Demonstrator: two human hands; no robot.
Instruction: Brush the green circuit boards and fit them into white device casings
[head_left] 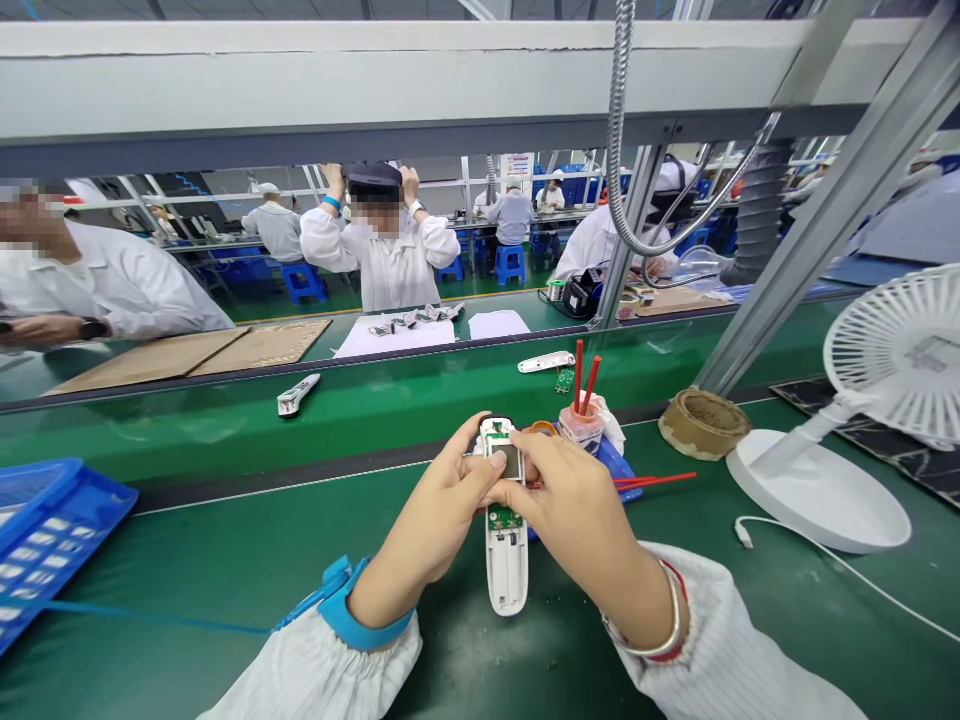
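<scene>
Between my hands is a long white device housing (507, 585), its inner side facing up. A green circuit board (504, 517) with a small grey screen (507, 462) lies inside it, and its lower end shows an open hollow. My left hand (442, 490) grips the upper left side, with the thumb on the screen. From the right, my right hand (574, 490) closes on the same upper part, fingers at the screen's edge. The fingers hide part of the board. A blue wrist strap (367, 615) with a cord is around my left wrist.
Behind my hands stands a pink-labelled jar (582, 428) with red sticks, near a blue tray (619, 465). A tape roll (703, 425) and white fan (817, 490) stand right; a blue basket (67, 550) left. Device parts (298, 395) lie on the green belt. Co-workers sit opposite.
</scene>
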